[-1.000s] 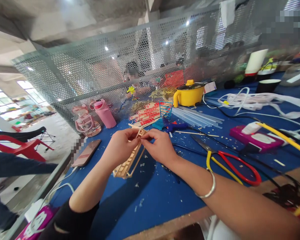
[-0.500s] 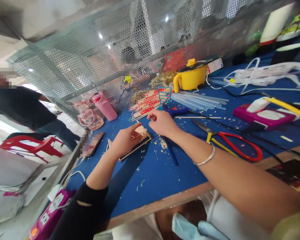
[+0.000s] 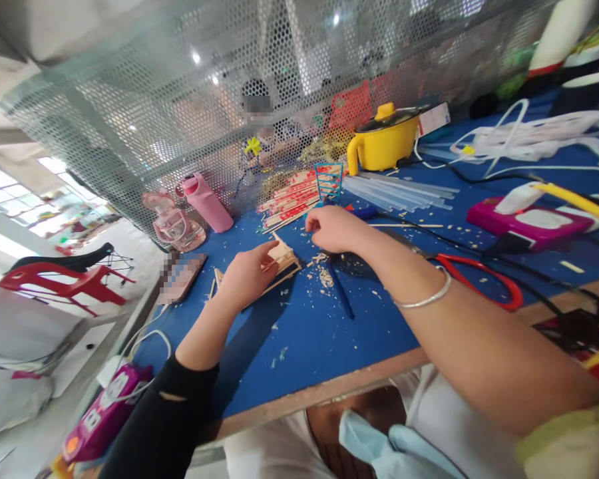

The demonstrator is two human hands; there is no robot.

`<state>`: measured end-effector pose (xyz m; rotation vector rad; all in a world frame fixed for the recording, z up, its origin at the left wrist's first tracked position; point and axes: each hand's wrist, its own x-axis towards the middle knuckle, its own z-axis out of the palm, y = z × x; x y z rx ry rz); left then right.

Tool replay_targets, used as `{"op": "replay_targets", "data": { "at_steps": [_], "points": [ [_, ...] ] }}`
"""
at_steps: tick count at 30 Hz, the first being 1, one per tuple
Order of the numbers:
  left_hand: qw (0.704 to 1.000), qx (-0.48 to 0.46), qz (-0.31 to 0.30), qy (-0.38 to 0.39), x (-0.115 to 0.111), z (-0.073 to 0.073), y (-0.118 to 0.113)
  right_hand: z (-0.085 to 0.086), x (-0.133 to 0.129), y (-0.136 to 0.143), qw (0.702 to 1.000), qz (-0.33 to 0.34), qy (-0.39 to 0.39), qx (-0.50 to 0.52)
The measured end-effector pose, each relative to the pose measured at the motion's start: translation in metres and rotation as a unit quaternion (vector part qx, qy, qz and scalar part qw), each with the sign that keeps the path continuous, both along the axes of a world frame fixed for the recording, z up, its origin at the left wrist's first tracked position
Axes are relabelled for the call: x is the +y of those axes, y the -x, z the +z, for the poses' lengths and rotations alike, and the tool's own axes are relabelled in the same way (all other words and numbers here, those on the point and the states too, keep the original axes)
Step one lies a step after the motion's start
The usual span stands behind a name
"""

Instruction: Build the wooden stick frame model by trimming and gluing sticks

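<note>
My left hand (image 3: 249, 273) rests on a small frame of thin wooden sticks (image 3: 284, 256) on the blue table, its thumb and fingers bent round the near part of it. To the right, my right hand (image 3: 329, 227) hovers with curled fingers in front of a blue wire-like stand (image 3: 328, 181); whatever its fingertips pinch is too small to make out. Beneath it lie wood chips (image 3: 324, 274) and a dark blue pen-like tool (image 3: 342, 293). Red-and-white stick bundles (image 3: 294, 199) lie behind the hands.
Clear glue sticks (image 3: 399, 191), a yellow pot (image 3: 387, 143), red-handled scissors (image 3: 479, 279) and a purple power strip (image 3: 529, 223) stand or lie to the right. At left are a pink bottle (image 3: 209, 205), a phone (image 3: 182, 278) and a red chair (image 3: 60, 286).
My right hand has moved slightly right and up, its arm now covering the scissor blades. The person at far left has gone out of view. My left hand stays at the frame.
</note>
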<state>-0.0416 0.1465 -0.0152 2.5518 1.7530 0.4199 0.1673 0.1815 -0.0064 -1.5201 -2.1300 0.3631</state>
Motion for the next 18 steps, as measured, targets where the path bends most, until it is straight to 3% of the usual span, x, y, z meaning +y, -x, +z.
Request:
{"op": "replay_targets", "data": {
  "at_steps": [4,10,18],
  "points": [
    [0.999,0.033,0.003,0.010,-0.008,0.001,0.005,-0.001,0.002,-0.002,0.996,0.031,0.041,-0.066],
    [1.000,0.013,0.014,0.018,-0.009,-0.002,0.007,-0.025,0.001,0.025,0.989,0.064,0.027,-0.127],
    [1.000,-0.007,0.018,0.002,-0.007,-0.005,0.010,-0.018,-0.013,0.023,0.993,0.101,-0.019,-0.063]
  ]
}}
